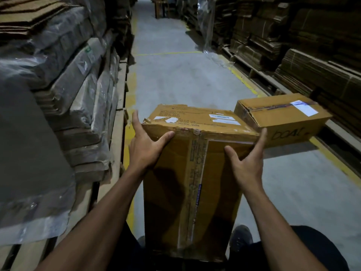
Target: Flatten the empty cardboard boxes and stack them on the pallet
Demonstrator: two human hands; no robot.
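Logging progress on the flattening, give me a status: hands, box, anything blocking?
Both hands, left and right, grip the large box, fingers spread. Box still unflattened, taped. Second box beside it, right; aisle floor ahead.

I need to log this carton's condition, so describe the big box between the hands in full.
The big box is brown corrugated cardboard, standing upright on the grey floor right in front of the person. Its near face carries a vertical seam of worn tape; the top shows white labels, printed address text and a torn, crumpled front edge. It is not yet flattened. The left hand holds its upper left corner, and the right hand holds its upper right corner, thumbs on the near face.
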